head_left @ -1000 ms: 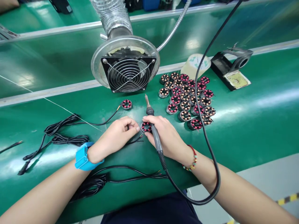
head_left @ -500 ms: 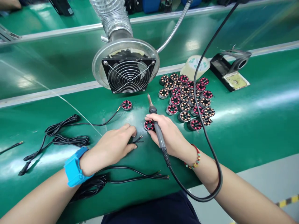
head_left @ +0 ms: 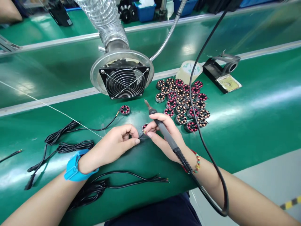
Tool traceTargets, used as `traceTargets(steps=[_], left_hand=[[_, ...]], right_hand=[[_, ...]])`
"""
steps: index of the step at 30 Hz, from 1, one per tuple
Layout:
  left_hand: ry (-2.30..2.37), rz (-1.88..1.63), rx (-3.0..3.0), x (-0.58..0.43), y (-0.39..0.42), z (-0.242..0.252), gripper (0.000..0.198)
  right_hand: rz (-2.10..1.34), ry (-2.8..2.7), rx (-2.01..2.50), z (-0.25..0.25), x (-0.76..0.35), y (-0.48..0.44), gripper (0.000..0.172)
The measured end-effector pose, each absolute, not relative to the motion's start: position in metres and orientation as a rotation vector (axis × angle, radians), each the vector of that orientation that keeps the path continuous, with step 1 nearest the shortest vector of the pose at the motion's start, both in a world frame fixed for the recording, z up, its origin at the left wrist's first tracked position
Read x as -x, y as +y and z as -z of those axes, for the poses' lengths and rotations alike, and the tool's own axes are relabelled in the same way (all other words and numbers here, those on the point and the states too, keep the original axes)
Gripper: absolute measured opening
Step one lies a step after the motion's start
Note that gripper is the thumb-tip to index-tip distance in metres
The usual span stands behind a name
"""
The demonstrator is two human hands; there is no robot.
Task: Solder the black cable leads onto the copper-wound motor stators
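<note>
My right hand point(head_left: 168, 135) holds a soldering iron point(head_left: 166, 133) whose tip points up and away from me. Its thumb and fingertips also pinch at thin wire ends. Opposite it, my left hand point(head_left: 119, 141) is closed on a black cable, gripped just behind those wires. A small round coil part point(head_left: 145, 127) sits behind the fingertips, partly hidden by my right hand. Farther back lies another coil part point(head_left: 124, 110), joined to a black cable point(head_left: 105, 128). More black cables point(head_left: 94, 190) with bare wire ends lie near the front edge.
A round fan hood point(head_left: 127, 82) hangs at the back centre. Several coil parts point(head_left: 181, 118) stand right of it, before a tape roll point(head_left: 189, 71) and an iron stand point(head_left: 223, 73). The iron's cord point(head_left: 197, 119) arches across the right side. Coiled cables point(head_left: 75, 146) lie left.
My hands have come together at the wire ends. My right fingers have moved from the coil part onto the wires, and the iron leans more. The whole view has shifted slightly.
</note>
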State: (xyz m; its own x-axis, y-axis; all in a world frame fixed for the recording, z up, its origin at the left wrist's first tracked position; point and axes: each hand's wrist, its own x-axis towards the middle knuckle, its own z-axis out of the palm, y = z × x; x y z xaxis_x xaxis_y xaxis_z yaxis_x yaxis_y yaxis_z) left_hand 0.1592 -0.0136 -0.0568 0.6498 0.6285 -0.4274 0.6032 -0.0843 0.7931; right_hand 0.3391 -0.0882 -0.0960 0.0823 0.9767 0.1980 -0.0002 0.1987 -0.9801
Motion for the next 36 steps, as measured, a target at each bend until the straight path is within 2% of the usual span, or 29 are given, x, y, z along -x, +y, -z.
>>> traceTargets(steps=[7, 16, 19, 31, 36], left_hand=[[0.992, -0.066, -1.706, -0.159, -0.016, 0.061, 0.013], [0.947, -0.321, -1.432, -0.164, -0.018, 0.059, 0.013], [0.944, -0.307, -1.402, -0.165, -0.021, 0.06, 0.014], [0.95, -0.191, -1.632, -0.167, -0.023, 0.057, 0.017], [0.841, -0.077, -1.428, -0.167, -0.022, 0.054, 0.019]], right_hand=[[-1.223, -1.084, 1.032, 0.096, -0.339, -0.087, 0.034], [-1.283, -1.064, 0.982, 0.096, -0.337, -0.086, 0.035], [-1.301, -1.055, 0.99, 0.096, -0.336, -0.087, 0.038], [-1.177, -1.176, 1.034, 0.092, -0.332, -0.09, 0.04], [-1.05, -1.272, 1.046, 0.095, -0.33, -0.093, 0.034]])
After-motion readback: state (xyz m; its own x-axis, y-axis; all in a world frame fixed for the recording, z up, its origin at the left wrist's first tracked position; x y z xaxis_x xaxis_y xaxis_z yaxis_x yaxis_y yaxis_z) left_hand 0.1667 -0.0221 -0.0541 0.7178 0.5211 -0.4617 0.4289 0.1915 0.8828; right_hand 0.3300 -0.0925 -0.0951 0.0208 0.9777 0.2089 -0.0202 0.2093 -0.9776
